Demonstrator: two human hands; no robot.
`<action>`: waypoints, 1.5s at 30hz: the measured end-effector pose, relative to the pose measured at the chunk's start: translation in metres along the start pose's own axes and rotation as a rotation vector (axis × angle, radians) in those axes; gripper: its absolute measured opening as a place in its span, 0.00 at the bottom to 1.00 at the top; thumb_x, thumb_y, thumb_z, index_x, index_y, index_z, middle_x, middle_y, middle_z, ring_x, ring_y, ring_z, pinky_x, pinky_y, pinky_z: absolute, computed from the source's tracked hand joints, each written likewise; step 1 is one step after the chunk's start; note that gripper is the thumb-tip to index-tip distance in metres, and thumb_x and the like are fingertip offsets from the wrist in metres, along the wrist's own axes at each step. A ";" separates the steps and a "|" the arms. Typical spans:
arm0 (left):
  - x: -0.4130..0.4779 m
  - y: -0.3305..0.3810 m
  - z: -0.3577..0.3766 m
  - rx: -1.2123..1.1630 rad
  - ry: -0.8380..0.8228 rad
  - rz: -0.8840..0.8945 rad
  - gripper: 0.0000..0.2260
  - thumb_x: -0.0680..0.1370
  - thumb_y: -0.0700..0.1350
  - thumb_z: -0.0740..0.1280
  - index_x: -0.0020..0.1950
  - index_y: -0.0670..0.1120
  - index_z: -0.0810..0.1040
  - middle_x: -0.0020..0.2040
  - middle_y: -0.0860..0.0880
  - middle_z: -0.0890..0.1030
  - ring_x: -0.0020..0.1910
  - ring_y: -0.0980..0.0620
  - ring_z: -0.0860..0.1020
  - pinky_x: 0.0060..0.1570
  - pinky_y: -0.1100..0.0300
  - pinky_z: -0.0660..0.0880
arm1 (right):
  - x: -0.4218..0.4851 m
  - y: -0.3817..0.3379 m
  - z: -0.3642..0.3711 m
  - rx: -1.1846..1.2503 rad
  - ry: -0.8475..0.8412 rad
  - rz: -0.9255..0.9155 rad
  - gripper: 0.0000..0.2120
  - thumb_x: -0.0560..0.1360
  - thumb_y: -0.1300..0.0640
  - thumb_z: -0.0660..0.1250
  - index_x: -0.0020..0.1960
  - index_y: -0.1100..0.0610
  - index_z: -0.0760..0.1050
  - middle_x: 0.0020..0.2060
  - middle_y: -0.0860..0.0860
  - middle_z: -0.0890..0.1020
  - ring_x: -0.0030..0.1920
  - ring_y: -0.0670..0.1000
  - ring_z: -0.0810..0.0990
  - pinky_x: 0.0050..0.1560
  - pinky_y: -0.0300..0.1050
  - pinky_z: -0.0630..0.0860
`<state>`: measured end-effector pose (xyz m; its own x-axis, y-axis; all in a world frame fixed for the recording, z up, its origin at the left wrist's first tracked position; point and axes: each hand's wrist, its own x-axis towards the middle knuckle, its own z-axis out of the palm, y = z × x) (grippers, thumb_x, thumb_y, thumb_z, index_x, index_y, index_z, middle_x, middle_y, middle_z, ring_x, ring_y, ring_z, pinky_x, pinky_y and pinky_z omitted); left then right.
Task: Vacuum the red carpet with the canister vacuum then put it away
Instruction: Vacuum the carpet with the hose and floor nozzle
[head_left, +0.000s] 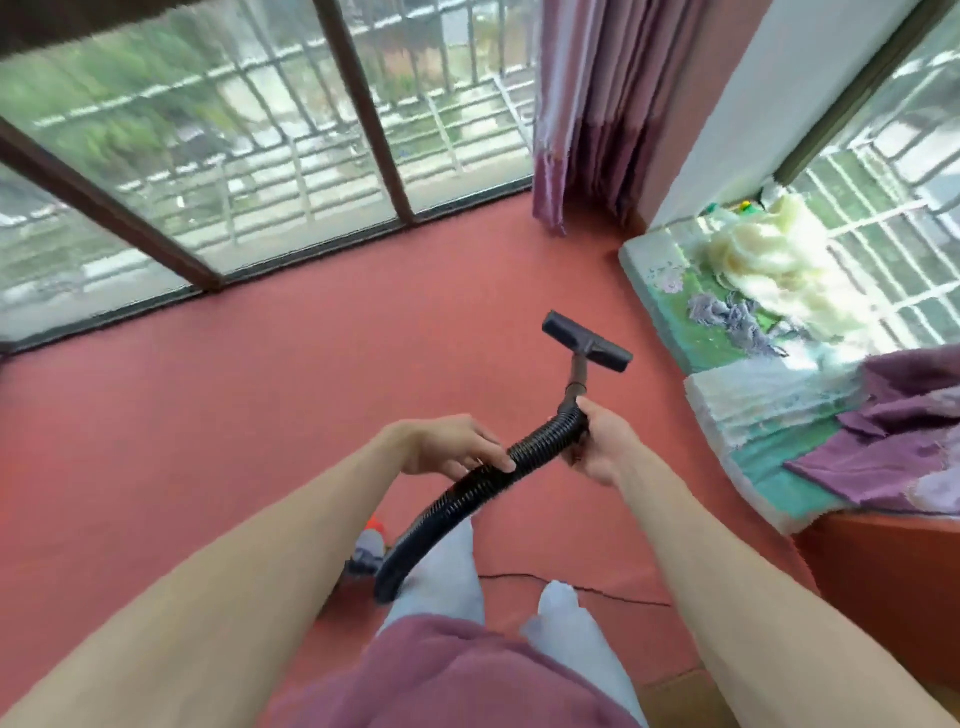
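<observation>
Left grip (451, 446) and right grip (602, 447) tight around black hose (540, 440), brush head (587, 340) forward, crosswise over red carpet (311, 389).

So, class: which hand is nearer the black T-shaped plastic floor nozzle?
Right. The right hand grips the ribbed black hose just behind the nozzle; the left hand holds it farther back.

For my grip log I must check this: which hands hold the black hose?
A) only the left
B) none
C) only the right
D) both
D: the left hand grips the hose further down, and the right hand grips it near the nozzle.
</observation>
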<state>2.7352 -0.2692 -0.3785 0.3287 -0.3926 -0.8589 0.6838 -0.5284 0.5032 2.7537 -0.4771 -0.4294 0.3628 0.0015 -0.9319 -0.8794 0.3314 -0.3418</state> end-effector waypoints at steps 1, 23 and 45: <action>-0.009 -0.006 0.010 -0.045 0.054 0.027 0.08 0.76 0.42 0.71 0.53 0.41 0.82 0.48 0.44 0.82 0.49 0.47 0.79 0.58 0.53 0.74 | -0.008 -0.003 0.000 -0.047 -0.008 -0.015 0.08 0.80 0.52 0.64 0.50 0.57 0.73 0.39 0.53 0.77 0.38 0.51 0.76 0.37 0.44 0.73; -0.190 -0.220 0.178 -0.503 0.690 0.179 0.07 0.72 0.51 0.76 0.42 0.49 0.82 0.39 0.49 0.83 0.38 0.54 0.79 0.47 0.59 0.76 | -0.132 0.172 0.110 -0.906 -0.257 0.171 0.16 0.78 0.51 0.66 0.35 0.55 0.67 0.17 0.49 0.63 0.18 0.47 0.63 0.31 0.39 0.64; -0.259 -0.405 0.220 -0.897 0.844 0.323 0.05 0.74 0.47 0.75 0.47 0.47 0.83 0.34 0.56 0.83 0.39 0.56 0.80 0.43 0.68 0.75 | -0.170 0.348 0.211 -1.294 -0.283 0.026 0.13 0.80 0.51 0.63 0.41 0.55 0.66 0.14 0.50 0.65 0.16 0.46 0.62 0.30 0.39 0.64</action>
<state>2.2297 -0.1191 -0.3392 0.6465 0.3657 -0.6695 0.5860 0.3237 0.7428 2.4510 -0.1625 -0.3643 0.2540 0.2422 -0.9364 -0.4871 -0.8044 -0.3402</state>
